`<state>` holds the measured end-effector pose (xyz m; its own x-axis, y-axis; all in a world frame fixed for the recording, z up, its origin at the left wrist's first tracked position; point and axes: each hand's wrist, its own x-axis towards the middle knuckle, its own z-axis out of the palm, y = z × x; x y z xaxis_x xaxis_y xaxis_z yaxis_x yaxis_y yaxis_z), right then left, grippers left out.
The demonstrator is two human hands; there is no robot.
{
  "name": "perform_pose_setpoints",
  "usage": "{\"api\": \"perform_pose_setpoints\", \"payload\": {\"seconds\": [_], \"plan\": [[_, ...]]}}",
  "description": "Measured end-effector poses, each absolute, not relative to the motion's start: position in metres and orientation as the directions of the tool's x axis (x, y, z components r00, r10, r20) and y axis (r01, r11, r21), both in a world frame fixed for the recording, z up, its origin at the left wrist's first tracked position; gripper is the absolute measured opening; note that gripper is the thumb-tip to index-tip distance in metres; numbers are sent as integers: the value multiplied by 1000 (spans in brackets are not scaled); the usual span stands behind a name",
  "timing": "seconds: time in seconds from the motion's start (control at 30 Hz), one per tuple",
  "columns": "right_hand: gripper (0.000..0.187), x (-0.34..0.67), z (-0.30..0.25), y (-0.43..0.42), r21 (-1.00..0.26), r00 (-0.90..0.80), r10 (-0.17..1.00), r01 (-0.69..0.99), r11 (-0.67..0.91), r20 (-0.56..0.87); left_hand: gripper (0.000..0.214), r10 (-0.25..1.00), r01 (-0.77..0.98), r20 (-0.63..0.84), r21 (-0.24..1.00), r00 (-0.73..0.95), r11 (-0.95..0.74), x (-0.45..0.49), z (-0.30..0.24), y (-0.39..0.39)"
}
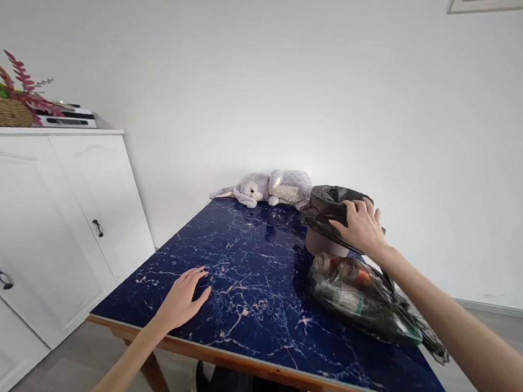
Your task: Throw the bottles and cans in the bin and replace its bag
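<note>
On the left part of the blue marbled table (239,268) lies my left hand (182,297), fingers loosely spread and nothing in it. My right hand (361,226) rests at the near right rim of a small trash bin (324,243) lined with a black garbage bag (322,213). Its fingers are apart and touch the bag's folded-over edge; they do not close round it. Just in front of the bin, a filled, tied dark plastic bag (358,300) lies on its side, with bottles or cans showing through. My right forearm passes above its right end.
A grey plush rabbit (274,188) lies along the table's back edge by the wall. To the left stands a white cabinet (69,201), with a wicker flower basket (2,111) and a white device (71,118) on top. The wooden table edge (271,371) is close to my legs.
</note>
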<state>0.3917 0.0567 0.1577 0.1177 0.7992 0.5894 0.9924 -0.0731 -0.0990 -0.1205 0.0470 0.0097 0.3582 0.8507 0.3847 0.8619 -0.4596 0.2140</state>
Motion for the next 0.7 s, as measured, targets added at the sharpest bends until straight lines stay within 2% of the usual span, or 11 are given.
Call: {"api": "perform_pose_setpoints", "payload": {"seconds": [0.07,0.13,0.2,0.27,0.33,0.43,0.53,0.7], "plan": [[55,358,151,31,-149,65,727,988,51,684,51,850,865,389,207,355,-456,-121,9,48],[48,320,138,-1,-219,-58,702,929,298,709,52,854,872,383,197,353,-449,-122,8,49],[39,285,119,-33,-326,-250,713,757,566,655,55,866,883,355,180,353,-434,-122,6,50],[32,258,93,-57,-520,-374,740,538,664,558,60,880,899,315,144,355,-415,-120,3,49],[26,241,65,-72,-735,-348,824,382,560,447,63,888,911,282,89,364,-402,-118,-3,48],[41,235,28,-77,-933,-190,943,186,308,274,66,893,924,268,20,362,-381,-113,-11,44],[46,238,7,-76,-977,-105,975,70,202,194,68,899,934,273,9,342,-358,-109,-14,40],[46,239,0,-79,-976,-69,978,85,202,196,67,903,938,284,33,321,-344,-105,-12,35]]}}
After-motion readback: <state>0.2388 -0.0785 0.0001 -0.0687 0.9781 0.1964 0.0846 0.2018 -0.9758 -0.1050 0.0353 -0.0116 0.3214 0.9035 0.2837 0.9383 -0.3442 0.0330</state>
